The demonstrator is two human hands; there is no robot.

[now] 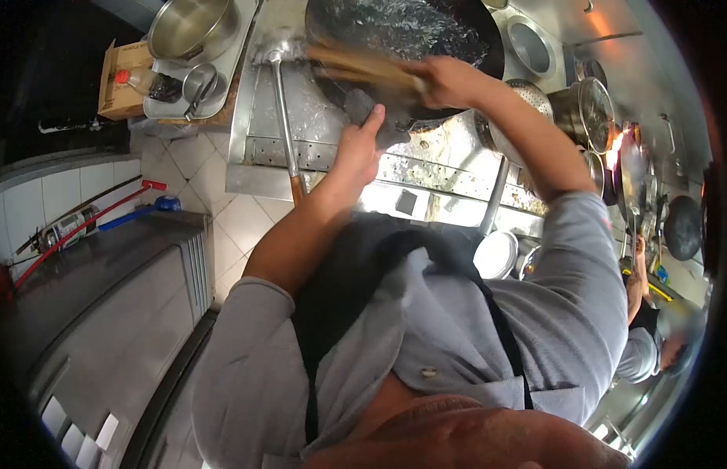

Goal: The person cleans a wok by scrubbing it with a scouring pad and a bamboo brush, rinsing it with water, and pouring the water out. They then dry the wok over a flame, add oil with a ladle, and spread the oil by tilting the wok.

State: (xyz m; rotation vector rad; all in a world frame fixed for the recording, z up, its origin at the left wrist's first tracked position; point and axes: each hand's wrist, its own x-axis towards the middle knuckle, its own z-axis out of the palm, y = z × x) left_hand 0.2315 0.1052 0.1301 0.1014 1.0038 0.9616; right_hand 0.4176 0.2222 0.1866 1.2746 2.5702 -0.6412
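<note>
A large dark wok with shiny wet contents sits on the metal stove top. My right hand is closed around the end of a tan bamboo brush, which is blurred by motion across the wok's near side. Close beside it, my left hand grips a dark grey cloth at the wok's near edge, thumb raised. A long-handled metal ladle lies left of the wok, its wooden handle end passing behind my left forearm.
On the left, a tray holds a steel pot, a small pan and a bottle. More pots and a flame are at the right. A co-worker stands at the far right.
</note>
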